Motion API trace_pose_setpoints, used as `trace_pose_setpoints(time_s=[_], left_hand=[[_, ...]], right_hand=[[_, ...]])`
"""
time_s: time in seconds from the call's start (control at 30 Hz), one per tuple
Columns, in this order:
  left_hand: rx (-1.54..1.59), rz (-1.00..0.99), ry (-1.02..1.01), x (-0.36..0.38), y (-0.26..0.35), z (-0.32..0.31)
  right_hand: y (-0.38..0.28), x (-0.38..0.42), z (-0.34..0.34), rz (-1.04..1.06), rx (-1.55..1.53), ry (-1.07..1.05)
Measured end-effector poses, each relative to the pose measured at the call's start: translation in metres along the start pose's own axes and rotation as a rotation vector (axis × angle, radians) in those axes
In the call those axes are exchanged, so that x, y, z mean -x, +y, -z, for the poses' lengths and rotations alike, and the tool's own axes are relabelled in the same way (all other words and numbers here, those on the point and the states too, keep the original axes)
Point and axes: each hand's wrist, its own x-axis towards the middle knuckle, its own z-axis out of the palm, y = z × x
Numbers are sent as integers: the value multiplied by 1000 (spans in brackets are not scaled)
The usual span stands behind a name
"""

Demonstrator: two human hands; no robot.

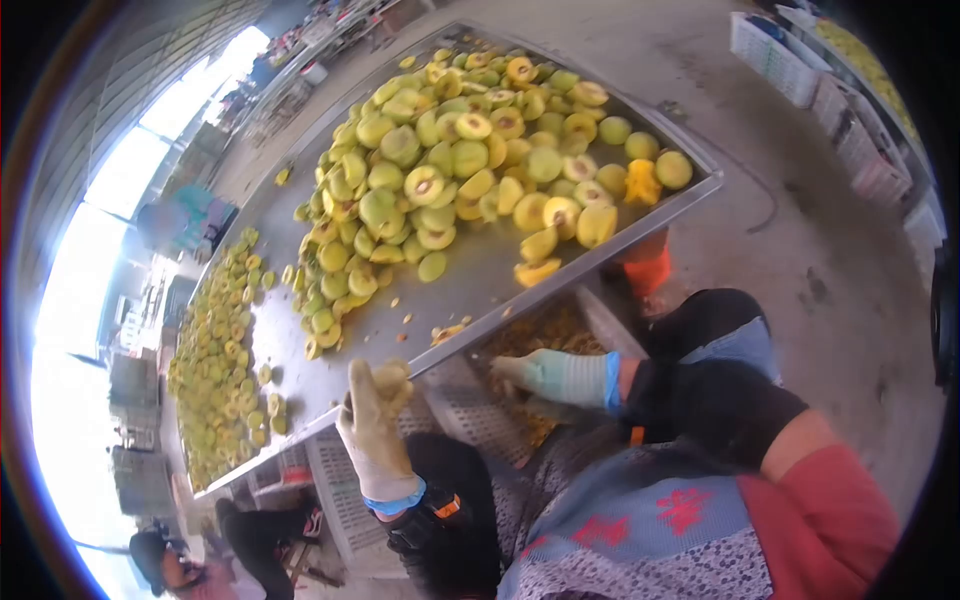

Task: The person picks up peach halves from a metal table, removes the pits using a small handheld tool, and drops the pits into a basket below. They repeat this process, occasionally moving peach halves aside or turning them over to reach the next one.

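My left hand, in a pale glove with a blue cuff, is raised by the near edge of the metal table. Its fingers are closed around a yellow-green peach piece, partly hidden by the thumb. To the right, my right hand, also gloved, hovers over a crate containing brown-orange scraps. Its fingers look curled together but are blurred; what they hold, if anything, I cannot make out. A big heap of halved and whole peaches lies on the table beyond both hands.
More peach halves cover the table's left end. A raised metal rim runs along the near edge. White crates stand on the floor at upper right. Another person sits at lower left, and an orange object is under the table's corner.
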Motion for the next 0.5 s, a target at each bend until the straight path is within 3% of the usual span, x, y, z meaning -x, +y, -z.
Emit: trace_pose_setpoints(time_s=[0.03, 0.1, 0.13, 0.23, 0.27, 0.3, 0.37, 0.4, 0.5], left_hand=[[-17, -12, -86, 0, -7, -7], [99, 143, -190, -2, -16, -36], [106, 102, -359, 1, -16, -52], [78, 232, -688, 17, -17, -91], [96, 225, -711, 30, -13, -107], [271, 281, -669, 40, -21, -119], [121, 288, -725, 32, -23, -127], [95, 290, -770, 29, -23, -128], [82, 312, -886, 16, -22, -127]], right_hand=[[3, -4, -3, 157, -50, 76], [0, -12, -11, 480, -192, 247], [-14, -2, -17, 751, -471, 279], [-48, 43, 7, 573, -89, 437], [-44, 33, 13, 838, 68, 542], [-47, 39, 20, 826, 241, 596], [-57, 57, 32, 780, 583, 685], [-64, 66, 36, 692, 668, 645], [-68, 73, 49, 681, 870, 691]])
